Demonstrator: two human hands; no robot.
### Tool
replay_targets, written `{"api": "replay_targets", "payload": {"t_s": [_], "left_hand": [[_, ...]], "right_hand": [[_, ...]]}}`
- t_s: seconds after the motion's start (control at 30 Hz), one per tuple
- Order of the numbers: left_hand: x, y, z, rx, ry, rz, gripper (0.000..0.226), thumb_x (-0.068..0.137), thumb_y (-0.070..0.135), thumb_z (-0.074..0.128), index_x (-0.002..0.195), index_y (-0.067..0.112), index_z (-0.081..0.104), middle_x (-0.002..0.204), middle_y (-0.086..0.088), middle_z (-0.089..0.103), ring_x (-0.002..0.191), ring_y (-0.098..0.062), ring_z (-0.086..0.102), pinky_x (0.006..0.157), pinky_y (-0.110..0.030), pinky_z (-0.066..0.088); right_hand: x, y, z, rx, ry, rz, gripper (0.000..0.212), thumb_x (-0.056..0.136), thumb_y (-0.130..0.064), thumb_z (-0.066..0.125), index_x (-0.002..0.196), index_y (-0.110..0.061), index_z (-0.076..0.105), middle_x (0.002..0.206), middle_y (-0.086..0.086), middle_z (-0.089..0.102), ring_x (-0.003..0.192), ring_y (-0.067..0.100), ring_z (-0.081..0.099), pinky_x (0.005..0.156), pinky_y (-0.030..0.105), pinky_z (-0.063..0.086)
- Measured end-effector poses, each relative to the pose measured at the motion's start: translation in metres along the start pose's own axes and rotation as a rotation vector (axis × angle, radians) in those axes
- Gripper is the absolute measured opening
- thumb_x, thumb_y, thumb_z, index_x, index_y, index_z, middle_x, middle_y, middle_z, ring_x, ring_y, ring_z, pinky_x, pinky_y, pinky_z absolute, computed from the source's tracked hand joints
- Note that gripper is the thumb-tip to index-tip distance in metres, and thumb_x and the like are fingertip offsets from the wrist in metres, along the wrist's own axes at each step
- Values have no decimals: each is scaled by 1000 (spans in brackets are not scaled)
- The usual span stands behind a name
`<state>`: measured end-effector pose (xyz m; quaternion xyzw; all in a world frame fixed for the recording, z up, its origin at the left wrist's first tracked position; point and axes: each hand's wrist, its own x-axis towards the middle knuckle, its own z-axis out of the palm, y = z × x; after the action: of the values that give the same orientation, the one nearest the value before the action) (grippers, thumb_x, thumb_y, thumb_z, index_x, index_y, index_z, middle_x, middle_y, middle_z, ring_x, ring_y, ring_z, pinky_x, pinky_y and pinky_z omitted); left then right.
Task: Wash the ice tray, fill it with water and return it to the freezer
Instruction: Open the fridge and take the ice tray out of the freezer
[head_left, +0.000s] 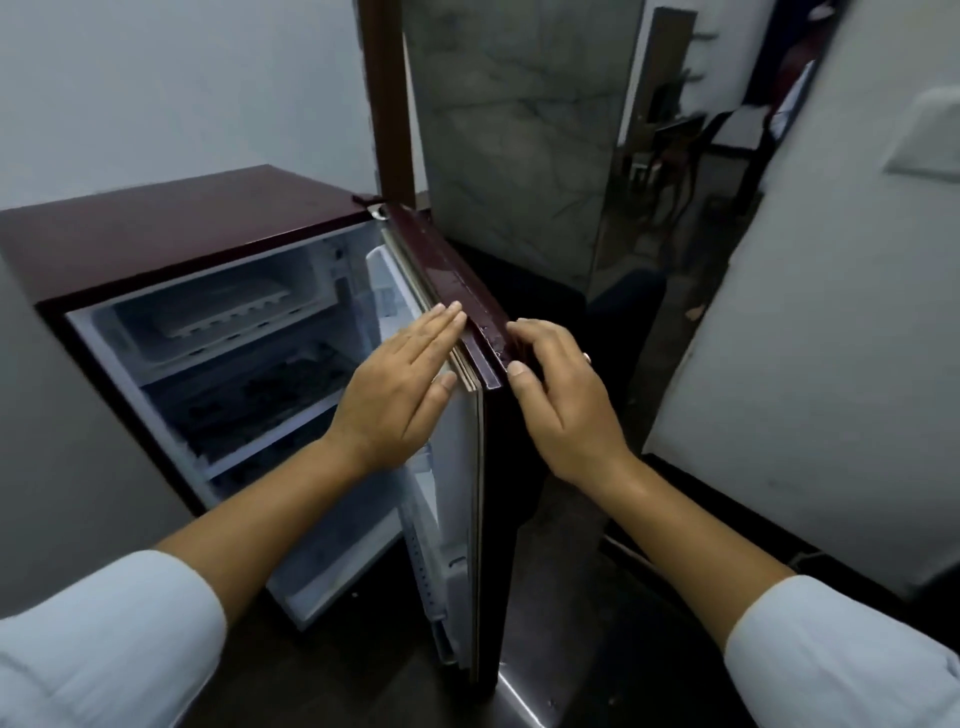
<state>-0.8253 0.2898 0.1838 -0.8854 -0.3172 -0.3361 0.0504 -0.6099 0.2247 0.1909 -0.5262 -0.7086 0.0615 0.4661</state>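
Head view, looking down at a small dark maroon fridge (182, 218) standing open against a grey wall. In the freezer compartment (311, 265) at the top lies a white plastic ice tray (218, 312), a row of its cells facing outward. Whether it holds water cannot be told from here.

The maroon fridge door (447, 270) swings out to the right, and both hands meet at its top free corner. The left hand (400, 379) is flat with fingers straight and together; its grip holds nothing, and the fingertips rest against the pale rubber seal (410, 280) on the door's inner face. The right hand (561, 395) has a curled grip on the door's outer edge, fingers bent over the top and thumb pressed on the corner. Small water drops shine on the door's top edge beside that hand.

With the tray in place, closing the door looks like the remaining step. The main risk is a pinch: the left fingers lie on the sealing side and could get caught if the door closes before they pull clear. The wet edge could let the right hand slip. A hard slam might also spill a filled tray.
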Motion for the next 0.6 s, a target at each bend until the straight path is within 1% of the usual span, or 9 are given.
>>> {"api": "replay_targets", "payload": {"t_s": [0.1,0.17,0.23,0.33,0.4,0.47,0.6], "left_hand": [[23,11,28,11,-60,-22,60,111,35,35,162,4,33,171,-12,30,160,-21,26,129,-43,28],[38,21,45,21,-90,-21,61,111,37,35,163,4,31,173,-13,25,161,-21,23,130,-40,24],[54,31,60,40,-107,-25,63,111,38,34,163,4,31,173,-13,22,161,-22,21,131,-37,22],[76,44,80,74,-137,-40,65,111,42,31,164,4,27,174,-12,18,162,-22,17,131,-36,19],[90,49,94,112,-174,-39,68,111,45,26,166,5,23,175,-11,13,163,-21,13,131,-37,18],[105,54,105,130,-217,-43,71,111,49,20,166,6,19,176,-10,10,163,-19,9,132,-38,17],[132,62,122,146,-291,-61,74,109,52,15,167,7,14,176,-9,5,163,-18,5,133,-38,14]], "right_hand": [[-1,18,-22,-128,-48,-20,46,105,-31,46,148,-13,52,153,-1,50,143,9,43,117,27,37],[1,35,-36,-222,-79,-31,50,105,-30,46,152,-11,48,157,3,47,148,12,38,121,32,34],[5,53,-51,-310,-105,-43,54,106,-30,45,155,-10,43,161,5,43,151,15,34,124,33,30],[17,80,-72,-424,-128,-42,56,106,-28,46,157,-8,38,162,8,41,152,18,32,125,33,28],[26,96,-83,-493,-148,-32,58,106,-30,44,158,-6,37,163,11,40,152,21,33,124,32,26],[36,113,-92,-563,-167,-27,60,106,-33,42,159,-5,34,163,13,38,153,24,32,124,35,26],[53,139,-107,-654,-202,19,65,106,-37,39,161,-4,27,167,15,30,155,26,26,126,37,25]]}}
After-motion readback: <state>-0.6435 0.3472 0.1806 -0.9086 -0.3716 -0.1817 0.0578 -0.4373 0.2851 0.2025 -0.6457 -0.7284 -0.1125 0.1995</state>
